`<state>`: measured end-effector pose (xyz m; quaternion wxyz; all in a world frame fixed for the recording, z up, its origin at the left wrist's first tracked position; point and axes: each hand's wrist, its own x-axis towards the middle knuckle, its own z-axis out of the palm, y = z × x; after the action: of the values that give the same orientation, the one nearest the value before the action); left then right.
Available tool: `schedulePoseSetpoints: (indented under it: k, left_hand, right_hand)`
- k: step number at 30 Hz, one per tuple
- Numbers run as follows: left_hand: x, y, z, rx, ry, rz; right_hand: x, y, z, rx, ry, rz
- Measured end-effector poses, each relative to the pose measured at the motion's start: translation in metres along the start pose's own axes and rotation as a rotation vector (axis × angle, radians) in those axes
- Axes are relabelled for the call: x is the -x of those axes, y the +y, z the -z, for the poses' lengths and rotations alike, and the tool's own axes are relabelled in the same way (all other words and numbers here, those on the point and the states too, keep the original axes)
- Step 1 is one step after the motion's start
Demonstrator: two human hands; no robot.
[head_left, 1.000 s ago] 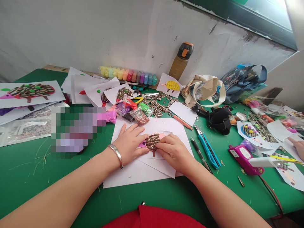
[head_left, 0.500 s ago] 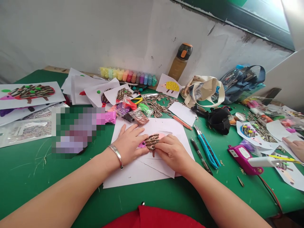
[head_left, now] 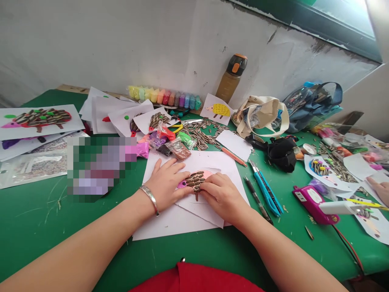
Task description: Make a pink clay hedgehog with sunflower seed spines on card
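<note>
A hedgehog picture (head_left: 195, 181) with a pink-purple clay snout and a back of striped sunflower seeds lies on a cut piece of white paper, above larger white sheets (head_left: 152, 227). My left hand (head_left: 169, 182), with a silver bracelet at the wrist, rests flat with spread fingers on the paper, its fingertips at the snout side. At the hedgehog's right side, my right hand (head_left: 224, 195) has thumb and fingers pinched together against the body. Whatever sits between those fingertips is hidden. Bags of coloured clay (head_left: 179, 149) lie just beyond the left fingers.
Loose sunflower seeds (head_left: 202, 136) are heaped behind the sheets. To the right lie a pen (head_left: 257, 198), a blue utility knife (head_left: 266, 192) and a magenta glue gun (head_left: 314, 205). Another person's hand (head_left: 379, 188) is at the far right. A bottle (head_left: 231, 79) stands by the wall.
My right fingers have shifted very slightly right along the hedgehog's body. My left hand stays flat in place. The other person's hand at the far right has moved a little.
</note>
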<state>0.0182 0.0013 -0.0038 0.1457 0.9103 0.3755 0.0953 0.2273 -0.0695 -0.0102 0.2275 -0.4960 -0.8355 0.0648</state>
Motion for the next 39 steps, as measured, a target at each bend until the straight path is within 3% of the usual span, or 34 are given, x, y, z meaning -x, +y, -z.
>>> schedulePoseSetpoints:
  k: [8, 15, 27, 39]
  left_hand:
    - [-0.001, 0.004, -0.003, -0.015, -0.008, 0.043]
    - [-0.001, 0.004, -0.002, -0.015, -0.03, 0.045]
    - [-0.001, 0.012, -0.001, -0.056, -0.023, 0.084]
    - [-0.008, 0.027, 0.003, -0.104, -0.029, 0.151]
  right_hand:
    - [0.002, -0.001, 0.003, -0.041, 0.003, -0.025]
    - [0.0, -0.008, 0.012, -0.103, -0.079, -0.18]
    - [-0.009, -0.011, 0.011, -0.072, -0.078, -0.345]
    - [-0.012, -0.009, 0.009, -0.024, -0.123, -0.324]
